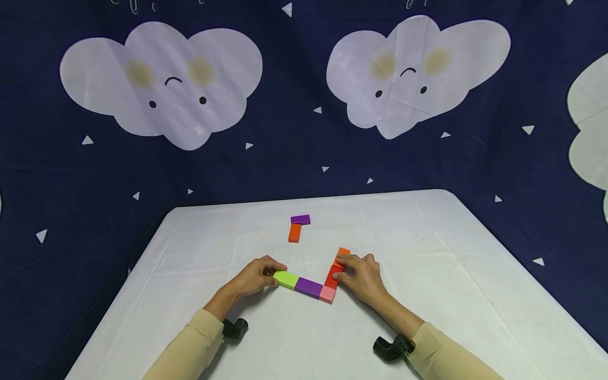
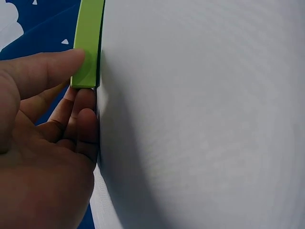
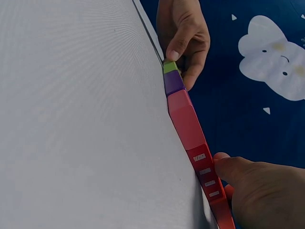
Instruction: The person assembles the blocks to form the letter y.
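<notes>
On the white table (image 1: 427, 253), near its front edge, I see a chain of flat blocks: green block (image 1: 286, 278), purple block (image 1: 309, 287), pink block (image 1: 327, 294), then red block (image 1: 334, 275) and orange block (image 1: 343, 253) turning away from the person. The left hand (image 1: 254, 277) pinches the free end of the green block, thumb on top, fingers curled beside it. The right hand (image 1: 359, 274) rests curled against the red block, thumb touching its side. 2 loose blocks, purple (image 1: 300, 219) and orange (image 1: 295, 233), lie touching farther back.
</notes>
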`<state>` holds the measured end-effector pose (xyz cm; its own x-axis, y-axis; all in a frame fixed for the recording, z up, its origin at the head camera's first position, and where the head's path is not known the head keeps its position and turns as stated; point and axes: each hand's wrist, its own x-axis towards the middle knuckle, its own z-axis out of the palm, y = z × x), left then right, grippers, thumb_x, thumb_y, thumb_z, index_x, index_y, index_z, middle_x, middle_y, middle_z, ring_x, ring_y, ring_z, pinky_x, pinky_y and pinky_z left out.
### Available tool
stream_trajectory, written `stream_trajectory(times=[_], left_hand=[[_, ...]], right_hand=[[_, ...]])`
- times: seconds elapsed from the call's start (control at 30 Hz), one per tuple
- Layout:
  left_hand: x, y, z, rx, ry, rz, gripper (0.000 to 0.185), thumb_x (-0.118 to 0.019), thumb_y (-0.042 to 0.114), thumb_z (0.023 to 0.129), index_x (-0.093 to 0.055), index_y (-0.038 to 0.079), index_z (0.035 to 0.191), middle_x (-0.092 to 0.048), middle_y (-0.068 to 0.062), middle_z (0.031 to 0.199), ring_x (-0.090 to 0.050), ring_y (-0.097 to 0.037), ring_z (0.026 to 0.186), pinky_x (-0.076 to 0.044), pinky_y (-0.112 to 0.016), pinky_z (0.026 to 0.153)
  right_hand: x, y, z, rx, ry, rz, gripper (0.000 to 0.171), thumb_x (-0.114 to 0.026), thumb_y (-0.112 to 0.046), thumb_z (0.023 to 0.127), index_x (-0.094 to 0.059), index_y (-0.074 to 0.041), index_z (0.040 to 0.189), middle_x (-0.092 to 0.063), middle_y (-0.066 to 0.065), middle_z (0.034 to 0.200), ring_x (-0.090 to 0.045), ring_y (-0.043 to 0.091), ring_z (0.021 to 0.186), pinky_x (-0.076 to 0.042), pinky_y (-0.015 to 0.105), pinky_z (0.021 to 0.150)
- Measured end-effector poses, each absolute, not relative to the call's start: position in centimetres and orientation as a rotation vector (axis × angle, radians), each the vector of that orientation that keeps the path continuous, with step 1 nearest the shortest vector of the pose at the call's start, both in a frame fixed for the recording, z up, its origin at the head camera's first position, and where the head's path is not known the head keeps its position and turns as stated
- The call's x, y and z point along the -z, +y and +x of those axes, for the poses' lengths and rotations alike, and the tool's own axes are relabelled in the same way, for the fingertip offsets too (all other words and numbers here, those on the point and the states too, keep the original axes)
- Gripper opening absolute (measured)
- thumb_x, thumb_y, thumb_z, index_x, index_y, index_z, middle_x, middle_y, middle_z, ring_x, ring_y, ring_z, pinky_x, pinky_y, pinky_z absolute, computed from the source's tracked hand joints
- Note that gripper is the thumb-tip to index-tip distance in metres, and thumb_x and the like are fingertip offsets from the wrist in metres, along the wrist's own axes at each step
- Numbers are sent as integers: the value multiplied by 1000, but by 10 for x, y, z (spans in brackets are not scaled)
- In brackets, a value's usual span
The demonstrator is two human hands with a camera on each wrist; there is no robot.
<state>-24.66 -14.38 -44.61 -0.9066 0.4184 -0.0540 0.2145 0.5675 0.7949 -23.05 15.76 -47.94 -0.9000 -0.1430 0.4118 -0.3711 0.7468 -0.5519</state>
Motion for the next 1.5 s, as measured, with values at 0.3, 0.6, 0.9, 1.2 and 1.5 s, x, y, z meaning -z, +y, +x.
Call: stream_trajectory(times=[0.3,0.6,0.9,1.2,1.5], left_hand=[[446,-144,-247,-1247,2571,544,34,-66,-3,79,-68,7,112,-59,-9,106,-47,-18,89,-41,-23,73],[447,-145,-246,-1264,2558,542,35,-66,-3,78,-68,5,112,-58,-10,104,-46,-18,88,-40,-21,70],[447,-144,-245,-1267,2553,528,35,-66,-2,78,-68,6,112,-58,-9,104,-46,-17,88,-40,-22,71],[445,-142,-244,-1268,2552,518,35,-66,-3,78,-68,8,112,-58,-8,105,-46,-18,89,-41,-23,71],[445,-143,-245,-1275,2557,504,35,-65,-2,79,-67,7,113,-59,-9,109,-47,-18,90,-41,-22,71]], right_hand=[[479,158,-231,-951,-2591,407,42,-79,-32,72,-72,-17,110,-69,-2,117,-36,14,76,-25,30,70],[481,158,-231,-977,-2574,431,42,-80,-30,72,-71,-16,110,-68,-1,118,-36,13,76,-26,31,71],[481,159,-231,-1010,-2599,445,40,-78,-30,74,-71,-17,111,-67,-4,121,-34,11,77,-26,30,73],[481,159,-231,-1017,-2585,430,37,-78,-29,74,-72,-18,109,-67,-6,120,-35,11,77,-26,30,74],[481,158,-232,-976,-2565,437,37,-79,-27,72,-73,-16,107,-68,-5,118,-34,11,76,-25,30,72]])
